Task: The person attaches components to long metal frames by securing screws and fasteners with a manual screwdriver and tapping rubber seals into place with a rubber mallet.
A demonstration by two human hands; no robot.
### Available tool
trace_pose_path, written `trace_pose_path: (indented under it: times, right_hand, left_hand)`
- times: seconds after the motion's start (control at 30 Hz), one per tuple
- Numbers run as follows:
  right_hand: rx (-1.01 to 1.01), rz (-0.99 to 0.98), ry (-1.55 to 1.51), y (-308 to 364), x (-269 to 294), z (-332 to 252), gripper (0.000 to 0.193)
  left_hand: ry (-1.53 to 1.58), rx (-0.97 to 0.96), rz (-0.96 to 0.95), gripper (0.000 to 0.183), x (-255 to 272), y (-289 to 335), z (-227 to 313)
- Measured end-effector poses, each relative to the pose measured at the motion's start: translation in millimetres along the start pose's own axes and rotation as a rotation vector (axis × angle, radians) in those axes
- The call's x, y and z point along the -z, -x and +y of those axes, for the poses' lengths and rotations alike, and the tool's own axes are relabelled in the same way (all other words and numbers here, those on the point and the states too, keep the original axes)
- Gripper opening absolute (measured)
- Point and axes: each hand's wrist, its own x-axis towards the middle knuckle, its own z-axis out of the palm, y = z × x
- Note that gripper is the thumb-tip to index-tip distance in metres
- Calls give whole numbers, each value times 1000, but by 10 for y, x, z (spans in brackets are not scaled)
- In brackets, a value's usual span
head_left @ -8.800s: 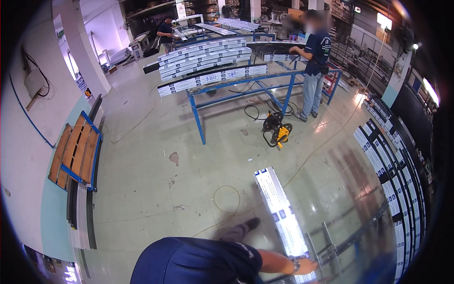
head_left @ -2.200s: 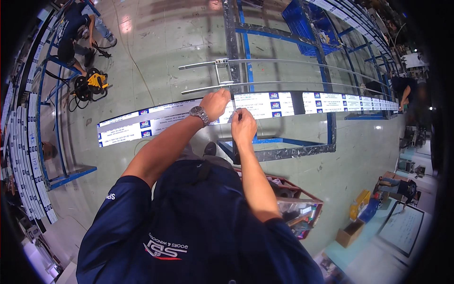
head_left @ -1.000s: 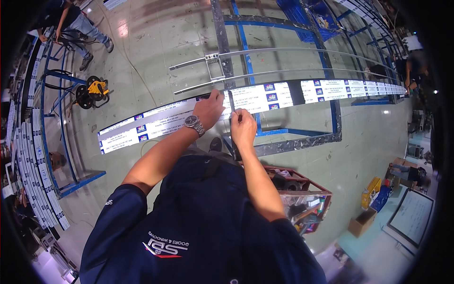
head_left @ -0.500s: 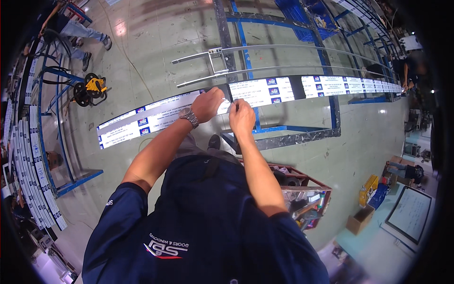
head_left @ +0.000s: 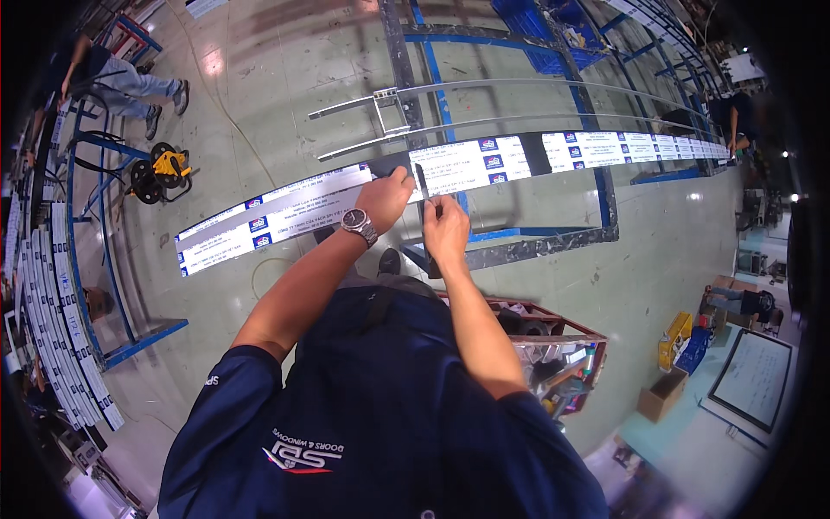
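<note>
A long flat profile (head_left: 450, 169) wrapped in white and blue printed protective film stretches across in front of me, with dark bare patches where the film is absent. My left hand (head_left: 387, 197), a metal watch on its wrist, rests closed over the profile beside one dark patch (head_left: 393, 164). Its fingertips are bent at the film's edge, and what they pinch is hidden. Close on its right, my right hand (head_left: 446, 229) is closed at the near edge of the profile. A narrow dark strip (head_left: 422, 180) shows just above its fingertips; I cannot tell whether it is held.
Slim metal bars (head_left: 484, 86) lie beyond the profile, across a blue and black steel frame (head_left: 609, 195). A red-edged tool cart (head_left: 562, 346) stands close at my right. Left are a yellow and black cable reel (head_left: 164, 171) and a rack of wrapped profiles (head_left: 60, 320). A person (head_left: 121, 82) stands far left.
My right hand has moved slightly down toward me from the profile's middle to its near edge. My left hand has shifted a little right and nearer. The view has shifted slightly.
</note>
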Motion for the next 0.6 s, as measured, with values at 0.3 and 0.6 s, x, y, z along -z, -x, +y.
trace_pose_path:
  times: [0.3, 0.6]
  right_hand:
    - [56, 22, 53, -44, -77, -73, 14]
    - [15, 48, 29, -43, -117, -79, 17]
  left_hand:
    - [244, -139, 129, 12, -59, 137, -205]
    - [480, -196, 181, 9, -16, 242, -325]
